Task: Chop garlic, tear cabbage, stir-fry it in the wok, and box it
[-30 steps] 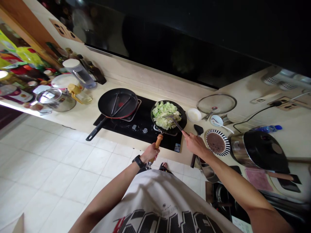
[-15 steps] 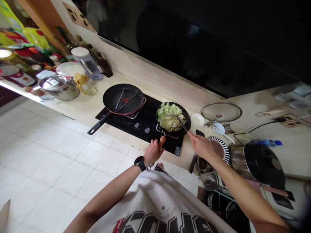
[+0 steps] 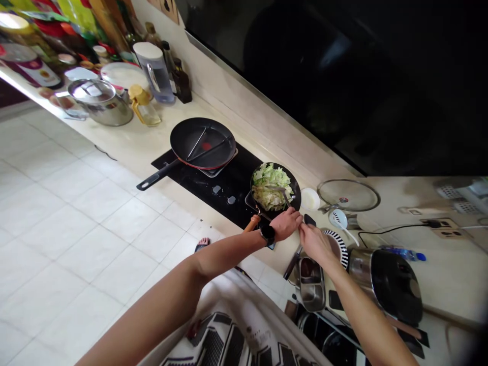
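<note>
Wooden handle point(image 3: 253, 221) left of the fingers, ungripped; left hand point(image 3: 285, 224) and right hand point(image 3: 314, 243) both clamped on spatula point(image 3: 282, 190). Hard shove could skid pan point(image 3: 293, 180), spilling cabbage point(image 3: 272, 179) ahead.

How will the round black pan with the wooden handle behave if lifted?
The round black pan likely won't flex; its body looks rigid. Lifted by the orange-brown wooden handle, it may feel nose-heavy, since the chopped pale-green leaves are heaped at the far end. Those loose pieces could spill if it tilts, being uncovered.
</note>
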A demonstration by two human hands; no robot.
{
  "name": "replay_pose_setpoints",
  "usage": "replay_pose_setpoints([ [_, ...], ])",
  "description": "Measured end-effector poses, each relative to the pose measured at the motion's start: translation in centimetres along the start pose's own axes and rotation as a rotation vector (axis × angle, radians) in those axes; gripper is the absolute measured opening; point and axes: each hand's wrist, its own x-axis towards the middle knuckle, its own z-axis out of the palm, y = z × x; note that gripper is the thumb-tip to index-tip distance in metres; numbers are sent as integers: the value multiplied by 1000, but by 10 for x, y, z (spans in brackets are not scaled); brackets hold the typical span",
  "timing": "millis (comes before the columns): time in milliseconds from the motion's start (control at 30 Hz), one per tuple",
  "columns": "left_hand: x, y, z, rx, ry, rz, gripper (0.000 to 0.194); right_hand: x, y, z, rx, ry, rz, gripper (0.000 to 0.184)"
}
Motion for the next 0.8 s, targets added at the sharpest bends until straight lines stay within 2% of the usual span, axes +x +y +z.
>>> replay_pose_setpoints([
  [300, 5, 4, 2, -37, 74, 0, 25, 2, 15, 6, -41, 25, -47, 34],
  [467, 5, 3, 5, -63, 76, -34, 25, 8, 13, 4, -58, -26, -41, 33],
  [667, 3, 6, 7, -147, 131, -142, 22, 16, 17, 5, -102, -28, -106, 33],
  [800, 6, 5, 11, -121, 106, -116, 24, 20, 19, 5, -119, -61, -130, 33],
])
